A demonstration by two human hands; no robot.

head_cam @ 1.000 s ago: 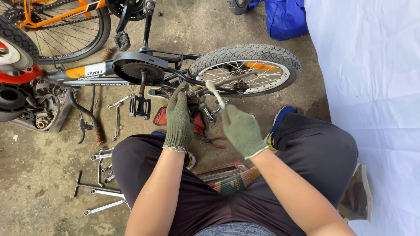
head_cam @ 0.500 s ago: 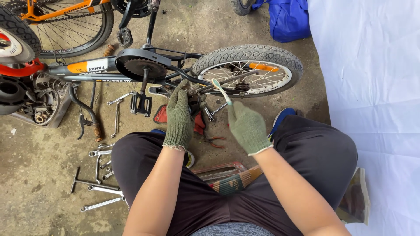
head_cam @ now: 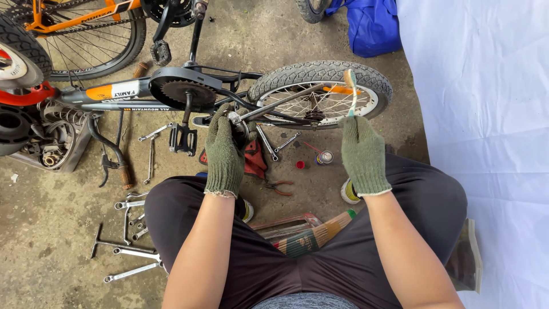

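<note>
Both gloved hands are held forward on extended bare forearms: the left hand [head_cam: 225,150] is curled palm-down, the right hand [head_cam: 363,153] raised and closed.

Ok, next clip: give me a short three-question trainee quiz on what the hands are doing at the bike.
1. True or false: the right hand holds a small brush upright above the rear wheel.
2. What does the left hand touch? A) the pedal B) the frame near the crank C) the pliers
3. Fill in: both hands wear green ____.

Key: 1 true; 2 B; 3 gloves.
</note>
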